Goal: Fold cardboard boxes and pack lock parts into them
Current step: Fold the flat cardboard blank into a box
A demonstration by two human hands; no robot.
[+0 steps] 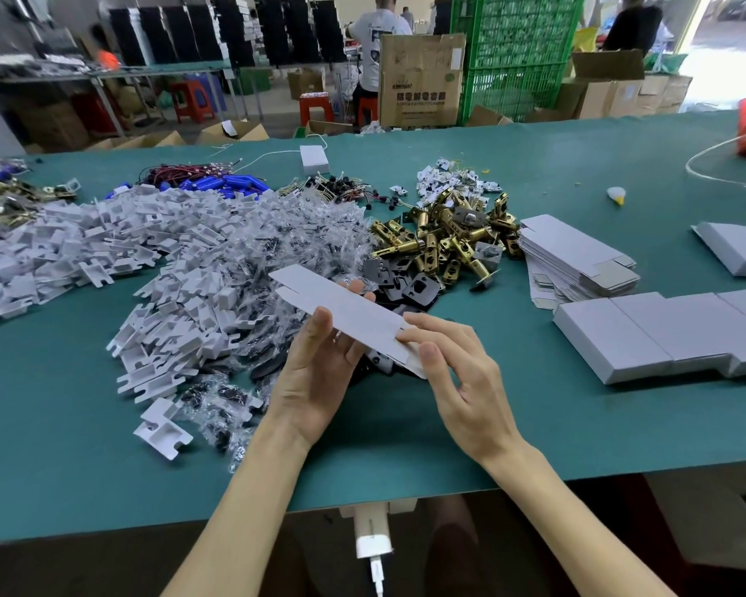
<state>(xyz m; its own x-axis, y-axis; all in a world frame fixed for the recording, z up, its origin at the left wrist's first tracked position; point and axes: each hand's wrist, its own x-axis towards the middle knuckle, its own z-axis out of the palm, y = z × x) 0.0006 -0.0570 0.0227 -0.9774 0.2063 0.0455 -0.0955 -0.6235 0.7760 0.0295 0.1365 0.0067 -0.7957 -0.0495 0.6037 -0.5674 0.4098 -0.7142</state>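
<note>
Left hand and right hand both pinch a flat grey unfolded cardboard box blank above the green tabletop, near brass latches.

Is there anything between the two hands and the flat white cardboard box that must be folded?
Nothing visible does. The left hand and the right hand hold the flat white cardboard box blank directly, one at its middle, one at its near end, above the green table.
</note>
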